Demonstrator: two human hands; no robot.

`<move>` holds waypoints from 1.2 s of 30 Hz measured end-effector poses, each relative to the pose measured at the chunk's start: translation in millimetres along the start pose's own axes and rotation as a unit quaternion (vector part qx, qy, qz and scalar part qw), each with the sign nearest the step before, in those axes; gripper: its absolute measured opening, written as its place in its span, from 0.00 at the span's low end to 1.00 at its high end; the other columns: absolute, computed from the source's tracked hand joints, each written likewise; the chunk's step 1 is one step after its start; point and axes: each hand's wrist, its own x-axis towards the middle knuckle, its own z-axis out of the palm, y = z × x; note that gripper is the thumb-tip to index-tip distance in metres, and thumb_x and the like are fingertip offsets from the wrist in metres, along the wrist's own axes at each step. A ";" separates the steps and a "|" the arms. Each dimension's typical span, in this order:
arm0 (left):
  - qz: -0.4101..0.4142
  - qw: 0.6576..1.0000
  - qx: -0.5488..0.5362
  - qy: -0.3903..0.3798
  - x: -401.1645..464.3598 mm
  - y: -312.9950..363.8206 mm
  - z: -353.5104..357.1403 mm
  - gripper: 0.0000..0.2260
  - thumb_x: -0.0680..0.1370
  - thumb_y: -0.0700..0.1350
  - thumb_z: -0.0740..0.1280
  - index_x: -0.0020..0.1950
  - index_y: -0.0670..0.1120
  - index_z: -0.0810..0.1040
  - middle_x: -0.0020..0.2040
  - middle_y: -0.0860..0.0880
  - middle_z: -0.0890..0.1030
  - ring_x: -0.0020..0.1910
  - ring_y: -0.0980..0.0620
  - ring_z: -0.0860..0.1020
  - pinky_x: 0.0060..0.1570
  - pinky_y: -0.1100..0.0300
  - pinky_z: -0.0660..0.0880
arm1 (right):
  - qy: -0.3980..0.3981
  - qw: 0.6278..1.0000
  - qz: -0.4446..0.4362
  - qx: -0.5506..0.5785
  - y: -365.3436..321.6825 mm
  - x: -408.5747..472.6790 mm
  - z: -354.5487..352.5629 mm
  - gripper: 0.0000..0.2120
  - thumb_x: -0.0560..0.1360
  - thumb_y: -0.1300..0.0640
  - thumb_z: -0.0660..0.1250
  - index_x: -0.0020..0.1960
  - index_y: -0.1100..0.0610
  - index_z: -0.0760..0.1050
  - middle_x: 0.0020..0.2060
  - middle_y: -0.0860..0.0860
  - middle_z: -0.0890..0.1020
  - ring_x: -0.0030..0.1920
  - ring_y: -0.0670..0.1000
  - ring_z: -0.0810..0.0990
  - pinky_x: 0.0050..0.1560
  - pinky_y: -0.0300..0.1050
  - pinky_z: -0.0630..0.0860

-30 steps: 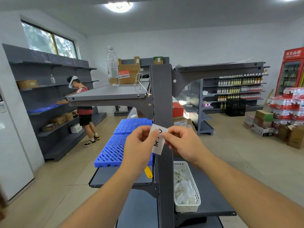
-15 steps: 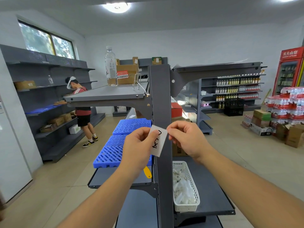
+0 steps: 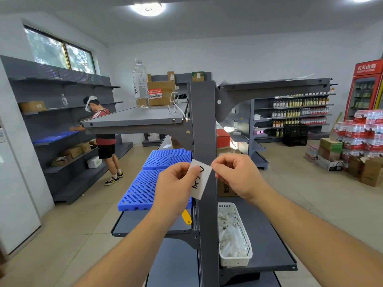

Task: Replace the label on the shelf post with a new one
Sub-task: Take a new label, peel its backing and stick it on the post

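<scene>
A dark grey shelf post [image 3: 204, 121] rises upright in the middle of the view. In front of it I hold a small white label [image 3: 199, 180] with black handwritten marks, tilted a little. My left hand [image 3: 175, 188] pinches the label's left edge. My right hand [image 3: 236, 175] pinches its upper right corner with thumb and forefinger. The label hangs just in front of the post's face; whether it touches the post I cannot tell.
A white mesh basket [image 3: 238, 259] of small white pieces sits on the lower right shelf. Blue plastic pallets [image 3: 157, 172] and a yellow tool [image 3: 186, 217] lie at the left. A water bottle [image 3: 140, 83] stands on the upper shelf. A person [image 3: 103, 133] works at the left wall shelves.
Both hands keep hold of the label. It has tilted slightly, and the right hand's pinch has shifted to the top right corner.
</scene>
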 end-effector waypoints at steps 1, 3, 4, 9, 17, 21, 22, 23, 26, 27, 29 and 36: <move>0.002 1.000 0.002 0.000 0.2 0.2 0.1 0.06 0.81 0.49 0.71 0.45 0.55 0.85 0.40 0.57 0.87 0.41 0.60 0.84 0.36 0.66 0.79 | 0.000 1.000 -0.001 -0.006 0.0 0.0 0.0 0.11 0.79 0.60 0.69 0.40 0.51 0.83 0.29 0.46 0.81 0.29 0.42 0.75 0.35 0.39 0.73; 0.003 1.000 0.000 -0.001 0.6 0.8 0.3 0.06 0.81 0.48 0.71 0.45 0.55 0.85 0.40 0.58 0.87 0.40 0.62 0.83 0.35 0.68 0.79 | 0.001 1.000 -0.002 -0.014 0.3 0.4 0.1 0.11 0.79 0.60 0.69 0.40 0.51 0.83 0.28 0.45 0.81 0.29 0.41 0.75 0.36 0.38 0.73; 0.003 1.000 -0.001 -0.002 0.8 1.0 0.3 0.06 0.81 0.48 0.71 0.44 0.55 0.85 0.40 0.59 0.87 0.39 0.63 0.83 0.34 0.69 0.79 | -0.001 1.000 -0.004 -0.019 0.2 0.5 0.0 0.10 0.79 0.59 0.69 0.40 0.51 0.83 0.28 0.44 0.81 0.30 0.41 0.75 0.36 0.37 0.74; 0.003 1.000 -0.004 0.003 1.2 0.7 -0.4 0.05 0.80 0.48 0.71 0.45 0.54 0.85 0.40 0.58 0.87 0.40 0.63 0.83 0.35 0.69 0.79 | -0.021 1.000 0.001 -0.013 -2.4 0.6 1.4 0.11 0.81 0.60 0.67 0.41 0.52 0.81 0.26 0.42 0.78 0.27 0.40 0.72 0.33 0.33 0.71; 0.082 0.991 0.085 0.055 -2.1 2.5 1.3 0.08 0.77 0.48 0.74 0.52 0.60 0.78 0.52 0.59 0.80 0.51 0.61 0.78 0.44 0.68 0.73 | -0.036 0.998 0.022 0.036 -4.8 -1.7 8.3 0.10 0.82 0.60 0.66 0.44 0.54 0.82 0.27 0.45 0.77 0.29 0.42 0.72 0.32 0.34 0.72; 0.125 0.986 0.109 0.016 -6.9 2.0 1.5 0.04 0.79 0.50 0.72 0.44 0.58 0.83 0.40 0.59 0.83 0.40 0.58 0.79 0.39 0.67 0.74 | -0.033 0.998 0.024 0.050 -3.1 -1.2 10.2 0.11 0.81 0.61 0.66 0.42 0.54 0.82 0.27 0.46 0.76 0.28 0.44 0.70 0.31 0.36 0.70; 0.126 0.987 0.104 0.009 -8.3 2.3 1.5 0.04 0.79 0.50 0.72 0.44 0.58 0.84 0.39 0.60 0.83 0.39 0.59 0.79 0.38 0.67 0.74 | -0.031 0.998 0.024 0.052 -2.2 -0.8 10.6 0.11 0.81 0.61 0.66 0.42 0.54 0.82 0.27 0.46 0.76 0.29 0.45 0.70 0.31 0.37 0.70; 0.126 0.987 0.098 0.004 -9.2 2.8 1.7 0.04 0.79 0.49 0.72 0.45 0.58 0.84 0.38 0.60 0.83 0.38 0.59 0.79 0.38 0.68 0.74 | -0.030 0.998 0.023 0.054 -1.5 -0.8 10.8 0.11 0.81 0.60 0.66 0.42 0.53 0.82 0.27 0.47 0.76 0.29 0.45 0.70 0.31 0.37 0.70; 0.126 0.988 0.092 -0.003 -10.9 4.2 1.8 0.04 0.78 0.48 0.73 0.47 0.57 0.86 0.38 0.61 0.84 0.38 0.61 0.79 0.38 0.69 0.75 | -0.029 0.998 0.017 0.060 0.6 0.0 11.0 0.11 0.81 0.60 0.67 0.42 0.52 0.83 0.27 0.48 0.76 0.28 0.44 0.71 0.31 0.35 0.70; 0.127 0.987 0.099 -0.005 -11.2 4.6 1.9 0.03 0.78 0.48 0.74 0.47 0.57 0.86 0.38 0.63 0.84 0.37 0.62 0.79 0.38 0.70 0.75 | -0.030 0.998 0.016 0.059 0.9 0.1 10.5 0.11 0.81 0.60 0.67 0.42 0.52 0.83 0.27 0.47 0.76 0.28 0.44 0.70 0.30 0.35 0.70; 0.128 0.986 0.111 -0.004 -10.8 5.3 1.8 0.03 0.78 0.49 0.74 0.47 0.57 0.86 0.37 0.65 0.83 0.36 0.64 0.78 0.37 0.71 0.74 | -0.031 0.998 0.010 0.052 1.1 0.1 9.9 0.11 0.82 0.60 0.67 0.42 0.53 0.83 0.25 0.45 0.75 0.26 0.42 0.70 0.29 0.32 0.69; 0.079 0.994 0.077 0.001 -5.9 1.6 6.1 0.03 0.78 0.49 0.73 0.47 0.56 0.86 0.41 0.59 0.86 0.44 0.58 0.84 0.45 0.59 0.83 | -0.018 0.999 -0.028 -0.002 6.9 1.0 11.1 0.09 0.81 0.59 0.68 0.43 0.51 0.81 0.27 0.42 0.77 0.28 0.41 0.69 0.32 0.35 0.70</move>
